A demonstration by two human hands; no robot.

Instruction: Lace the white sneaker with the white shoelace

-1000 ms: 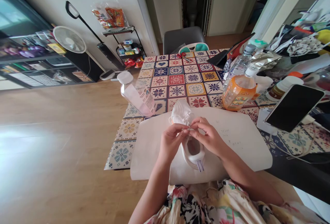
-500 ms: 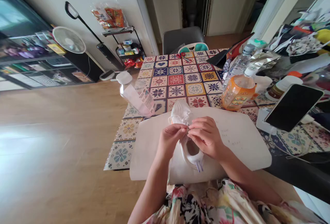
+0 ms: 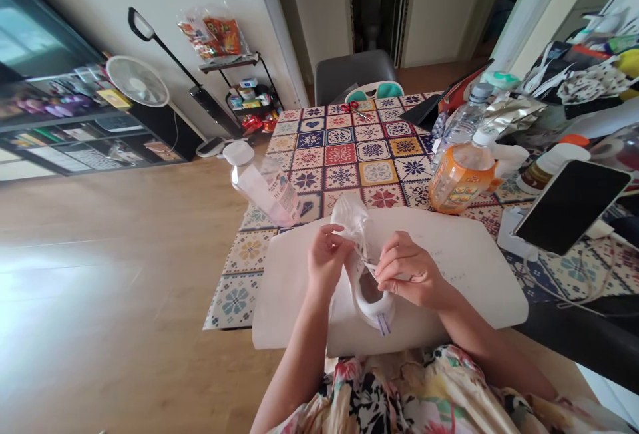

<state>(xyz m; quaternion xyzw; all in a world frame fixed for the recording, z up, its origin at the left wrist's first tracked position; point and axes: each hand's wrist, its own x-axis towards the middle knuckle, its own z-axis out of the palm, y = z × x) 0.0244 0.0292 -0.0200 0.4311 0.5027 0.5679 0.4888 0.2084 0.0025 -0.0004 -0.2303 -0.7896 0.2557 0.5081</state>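
Observation:
A white shoe (image 3: 373, 309) lies on a large white sheet (image 3: 294, 294), its toe pointing away from me and its heel towards me. Purple stripes mark the heel tab. My left hand (image 3: 327, 257) is at the left of the shoe's lacing, thumb and fingers pinched on the shoelace. On the other side, my right hand (image 3: 412, 271) pinches a white shoelace (image 3: 370, 265) over the shoe's opening. A stretch of lace shows between the two hands. My fingers hide part of the lacing and tongue.
A patterned tablecloth (image 3: 342, 154) covers the table. A clear plastic container (image 3: 264, 188) stands at the left edge, an orange-labelled bottle (image 3: 462, 178) at the right. Beyond it a phone (image 3: 572, 208) leans on a stand among cables. Red-handled scissors (image 3: 355, 108) lie at the far end.
My hands have moved apart; the right one went right and slightly nearer me, drawing lace with it. My left hand has shifted slightly. The shoe stays in place.

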